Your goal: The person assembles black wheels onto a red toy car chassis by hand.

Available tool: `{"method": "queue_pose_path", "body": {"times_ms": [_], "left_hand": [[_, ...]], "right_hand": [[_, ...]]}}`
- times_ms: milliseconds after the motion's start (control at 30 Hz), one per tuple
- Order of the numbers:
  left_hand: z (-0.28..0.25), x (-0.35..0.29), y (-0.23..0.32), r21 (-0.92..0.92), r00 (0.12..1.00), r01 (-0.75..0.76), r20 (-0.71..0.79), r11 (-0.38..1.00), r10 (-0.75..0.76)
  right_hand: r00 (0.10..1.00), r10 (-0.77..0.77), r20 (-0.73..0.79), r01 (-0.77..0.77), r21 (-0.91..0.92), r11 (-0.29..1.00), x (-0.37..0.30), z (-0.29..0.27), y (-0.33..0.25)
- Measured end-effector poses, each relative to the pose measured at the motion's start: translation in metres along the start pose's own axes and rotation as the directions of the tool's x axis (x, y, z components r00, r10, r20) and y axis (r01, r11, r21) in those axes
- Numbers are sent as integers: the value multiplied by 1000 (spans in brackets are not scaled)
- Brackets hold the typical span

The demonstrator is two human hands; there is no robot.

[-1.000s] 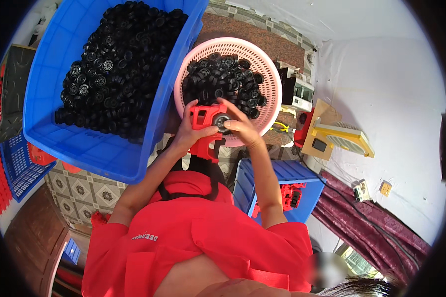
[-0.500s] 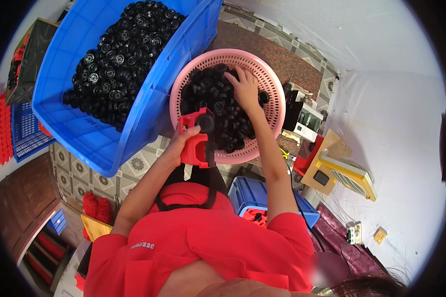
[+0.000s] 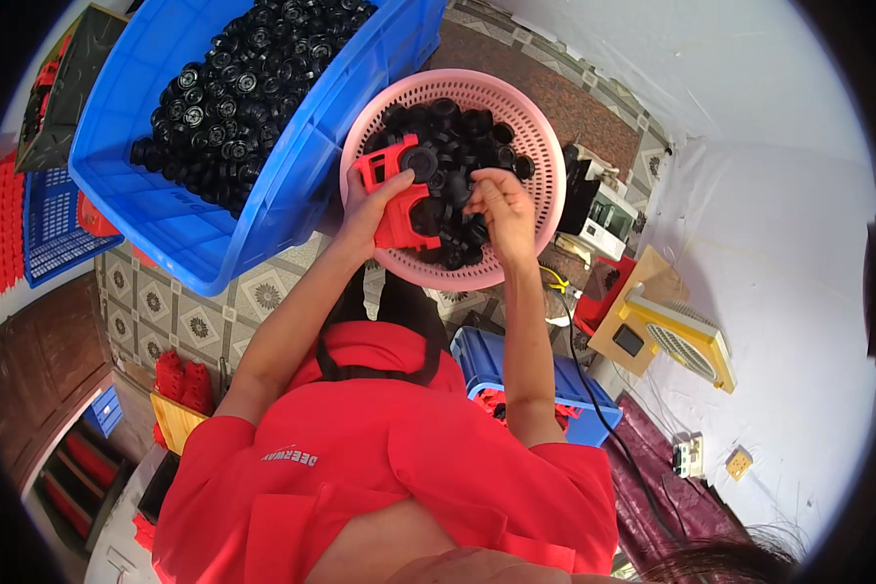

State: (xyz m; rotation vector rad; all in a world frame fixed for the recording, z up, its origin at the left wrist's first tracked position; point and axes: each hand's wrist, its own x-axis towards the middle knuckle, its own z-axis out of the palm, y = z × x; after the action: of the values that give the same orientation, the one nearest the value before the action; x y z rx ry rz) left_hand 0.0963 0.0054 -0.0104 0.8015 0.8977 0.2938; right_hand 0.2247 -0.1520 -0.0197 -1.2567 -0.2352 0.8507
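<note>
A: Where is the red toy car body [image 3: 396,206] being held now?

B: Just left of the frame's centre, over the left part of the pink basket [image 3: 547,219]. It is being gripped firmly by the left hand [image 3: 365,209], with the thumb being laid beside the fitted wheel [image 3: 419,164] at the body's upper end.

A: And what has been changed since half a second ago?

B: The body was being held by the basket's lower left rim; now it is being kept further in and tilted more. The right hand [image 3: 505,212] was being spread over the upper part of the heap of black wheels [image 3: 504,132]; now it is being held lower, near the body.

A: How are its fingers being kept?

B: Curled in, tips nearly together, beside a loose wheel [image 3: 456,188]. Whether that wheel is being pinched cannot be told.

A: Anything around?

B: More wheels are being held in the blue bin [image 3: 180,255] at upper left, and red parts in the blue box [image 3: 479,358] below the basket.
</note>
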Motion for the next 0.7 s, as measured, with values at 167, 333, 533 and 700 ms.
{"method": "queue_pose_path", "body": {"times_ms": [167,333,533,700], "left_hand": [[8,-9,-9,-15,999,-10,46,1000,11],[2,-14,-12,-2,989,-4,146,1000,4],[6,-13,3,-58,979,6,202,998,6],[11,-12,16,19,982,-114,153,993,110]], "right_hand": [[1000,15,-13,-15,-31,999,-35,18,5],[990,115,-82,-123,-102,987,-35,15,6],[974,-71,-214,32,-182,983,-45,-5,10],[972,-114,-205,123,32,992,-61,14,-9]]}}
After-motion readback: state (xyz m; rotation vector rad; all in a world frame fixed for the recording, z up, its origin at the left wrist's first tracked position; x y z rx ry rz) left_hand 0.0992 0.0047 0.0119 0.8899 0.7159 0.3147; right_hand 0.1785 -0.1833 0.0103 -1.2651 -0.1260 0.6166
